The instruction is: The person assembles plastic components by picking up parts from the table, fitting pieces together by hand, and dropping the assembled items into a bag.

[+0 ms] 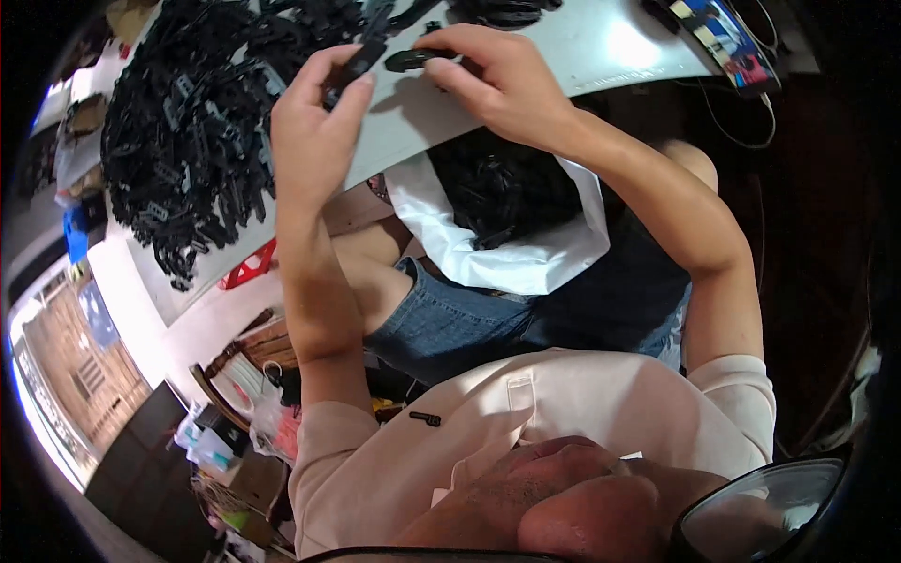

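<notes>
Over the white table, my left hand [324, 117] pinches a small black plastic part [367, 58] between thumb and fingers. Just to its right, my right hand [493, 75] grips another black part [409, 61], flat and rounded at its end. The two parts are close together with a narrow gap between them. Their exact kind is too small to tell. Beside my left hand spreads a large heap of black plastic parts [188, 131].
A white sack [436, 249] with black parts inside sits open at my lap, below the table edge [648, 80]. A lit phone [727, 42] with a cable lies at the far right. More black parts [502, 9] lie at the far side. One small part [425, 418] rests on my shirt.
</notes>
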{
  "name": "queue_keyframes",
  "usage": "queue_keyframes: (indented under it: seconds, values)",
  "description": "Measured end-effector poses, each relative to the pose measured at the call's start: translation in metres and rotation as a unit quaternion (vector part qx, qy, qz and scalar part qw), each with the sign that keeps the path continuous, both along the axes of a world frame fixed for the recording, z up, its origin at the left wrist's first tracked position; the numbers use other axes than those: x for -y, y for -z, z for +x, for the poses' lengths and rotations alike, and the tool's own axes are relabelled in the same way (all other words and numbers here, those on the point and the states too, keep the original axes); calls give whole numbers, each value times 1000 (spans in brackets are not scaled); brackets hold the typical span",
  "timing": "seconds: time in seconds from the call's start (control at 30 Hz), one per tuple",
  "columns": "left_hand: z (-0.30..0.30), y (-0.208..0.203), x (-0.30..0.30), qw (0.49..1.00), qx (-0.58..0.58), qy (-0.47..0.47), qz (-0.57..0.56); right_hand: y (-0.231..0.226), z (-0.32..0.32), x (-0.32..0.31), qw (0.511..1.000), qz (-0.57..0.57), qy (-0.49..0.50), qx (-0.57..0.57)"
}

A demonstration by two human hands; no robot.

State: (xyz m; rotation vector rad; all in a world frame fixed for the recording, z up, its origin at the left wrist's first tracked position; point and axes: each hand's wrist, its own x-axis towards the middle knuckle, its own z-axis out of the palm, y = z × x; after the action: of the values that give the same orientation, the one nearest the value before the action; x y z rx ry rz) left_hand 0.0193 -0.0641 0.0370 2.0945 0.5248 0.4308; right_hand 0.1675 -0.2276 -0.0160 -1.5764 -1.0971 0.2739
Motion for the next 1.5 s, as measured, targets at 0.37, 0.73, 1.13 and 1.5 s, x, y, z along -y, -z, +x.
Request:
queue_keyframes:
  seconds: [0.37, 0.73, 1.13, 1.5]
  values:
    - [-21, -11, 21, 992, -94, 57, 65, -17, -10, 20, 984, -71, -121, -109]
    - [-29, 4, 29, 988, -28, 131, 77, -4, -20, 24, 988, -26, -105, -114]
    - [-43, -7, 13, 966, -58, 224, 118, -29, 9, 26, 946, -200, -251, -52]
    - [-64, -7, -26, 891, -192, -48, 410, -5, 9, 11, 942, -135, 68, 300]
